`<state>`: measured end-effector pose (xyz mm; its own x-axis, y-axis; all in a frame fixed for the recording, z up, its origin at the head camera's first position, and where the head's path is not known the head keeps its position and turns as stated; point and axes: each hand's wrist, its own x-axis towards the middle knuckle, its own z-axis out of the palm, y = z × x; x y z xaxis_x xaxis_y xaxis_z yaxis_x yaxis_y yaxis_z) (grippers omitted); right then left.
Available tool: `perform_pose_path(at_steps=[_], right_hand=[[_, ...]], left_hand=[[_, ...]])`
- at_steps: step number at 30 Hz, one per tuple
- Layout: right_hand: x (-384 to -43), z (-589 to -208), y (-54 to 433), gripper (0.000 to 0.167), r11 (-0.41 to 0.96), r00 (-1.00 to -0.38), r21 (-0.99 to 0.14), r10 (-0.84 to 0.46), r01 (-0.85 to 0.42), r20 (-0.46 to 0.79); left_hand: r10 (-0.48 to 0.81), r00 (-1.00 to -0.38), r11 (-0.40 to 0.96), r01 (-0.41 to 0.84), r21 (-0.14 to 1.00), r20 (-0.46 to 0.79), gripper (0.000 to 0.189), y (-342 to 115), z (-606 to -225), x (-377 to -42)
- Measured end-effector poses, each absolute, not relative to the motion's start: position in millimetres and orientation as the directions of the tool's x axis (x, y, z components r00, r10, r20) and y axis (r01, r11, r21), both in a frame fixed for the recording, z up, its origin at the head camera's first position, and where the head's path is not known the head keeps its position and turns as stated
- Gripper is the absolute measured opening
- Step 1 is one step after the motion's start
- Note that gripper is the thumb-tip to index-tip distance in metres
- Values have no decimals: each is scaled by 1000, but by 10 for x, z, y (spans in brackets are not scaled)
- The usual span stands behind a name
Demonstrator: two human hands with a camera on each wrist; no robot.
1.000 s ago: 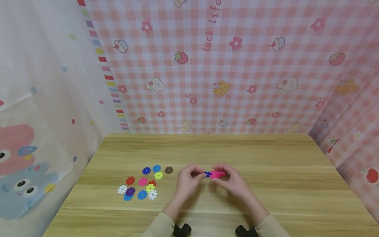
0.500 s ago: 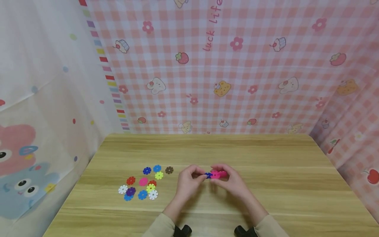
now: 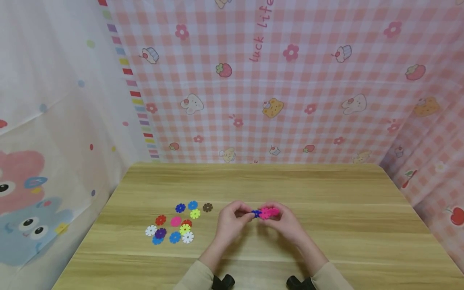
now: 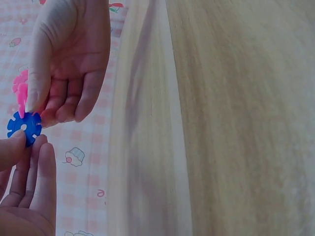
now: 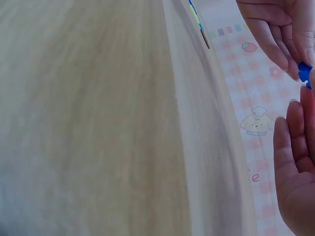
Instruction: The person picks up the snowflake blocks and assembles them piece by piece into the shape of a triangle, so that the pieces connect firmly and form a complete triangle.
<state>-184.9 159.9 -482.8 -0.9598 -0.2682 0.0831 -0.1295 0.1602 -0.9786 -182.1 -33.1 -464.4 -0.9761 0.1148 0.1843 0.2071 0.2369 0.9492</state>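
Note:
Above the middle of the table, my left hand (image 3: pixel 231 219) pinches a dark blue notched disc (image 4: pixel 29 125) between thumb and fingers. My right hand (image 3: pixel 284 223) grips pink notched discs (image 3: pixel 266 213) from the other side. In the left wrist view the blue disc meets the edge of a pink one, and the two look joined at their slots. Another pink piece sits behind, partly covered by the right thumb. Only a bit of the blue disc shows in the right wrist view, at its right edge.
Left of the hands, several loose notched discs lie on the wooden table (image 3: pixel 326 193): a brown disc (image 3: pixel 207 207), a red disc (image 3: pixel 160 220), a white disc (image 3: pixel 187 237) and others, some overlapping. Patterned cloth (image 3: pixel 246 88) hangs behind the table.
Both hands stay nearly in place, holding the blue and pink discs together. The right fingers have shifted slightly, so more of the pink pieces shows. The loose discs lie as before.

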Motion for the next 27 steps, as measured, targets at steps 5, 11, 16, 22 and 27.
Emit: perform_pose_path(at_steps=[5,11,16,22,27], right_hand=[[-1850,-4812,1580,24,176,-965,-975,-246,-133,87],[-1851,-4813,1570,22,167,-971,-980,-228,-107,67],[-1848,-4817,1583,20,176,-975,-978,-210,-110,72],[-1849,-4824,1601,19,203,-988,-977,-153,-64,33],[-1847,-4830,1619,18,207,-992,-977,-123,-47,22]], left_hand=[[124,-977,218,200,955,176,11,-321,-4639,-1812],[139,-970,246,229,942,200,11,-323,-4642,-1807],[191,-955,252,271,929,227,12,-399,-4662,-1833],[200,-954,327,278,903,222,11,-675,-4677,-1900],[117,-973,407,231,884,200,10,-981,-4705,-2014]])
